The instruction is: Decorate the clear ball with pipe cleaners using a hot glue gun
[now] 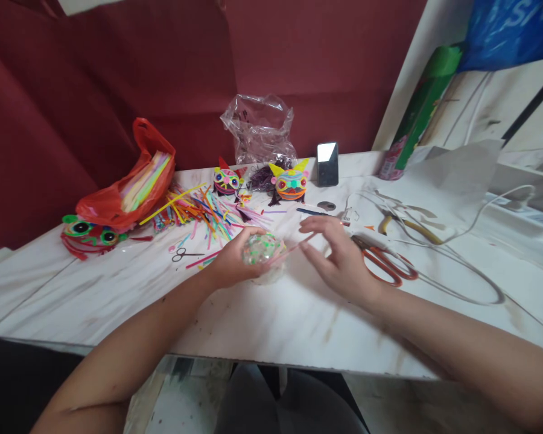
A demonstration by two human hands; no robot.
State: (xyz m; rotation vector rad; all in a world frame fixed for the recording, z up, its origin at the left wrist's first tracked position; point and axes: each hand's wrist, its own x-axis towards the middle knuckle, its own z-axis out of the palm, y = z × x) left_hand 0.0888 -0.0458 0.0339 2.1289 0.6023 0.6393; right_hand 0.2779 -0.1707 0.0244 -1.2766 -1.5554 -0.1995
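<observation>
My left hand (235, 259) is closed around a clear, rounded piece (261, 244) with green and reddish spots, held low over the white table. A thin pink strip (294, 248) runs from this piece to my right hand (339, 256), pinched between thumb and fingers. Behind my hands lies a loose heap of colored fuzzy sticks (203, 208). Two small decorated animal-head figures, one with red horns (227, 181) and one with yellow horns (290, 184), stand beyond it. A larger red and green head figure (90, 235) rests at the left.
Orange-handled scissors (387, 265) lie beside my right wrist, near yellow-handled pliers (411, 228) and a looped white cable (493, 295). Small dark scissors (181, 255) lie left. A red plastic bag (117, 196), a clear bag (262, 129) and a black phone-like device (328, 169) are behind.
</observation>
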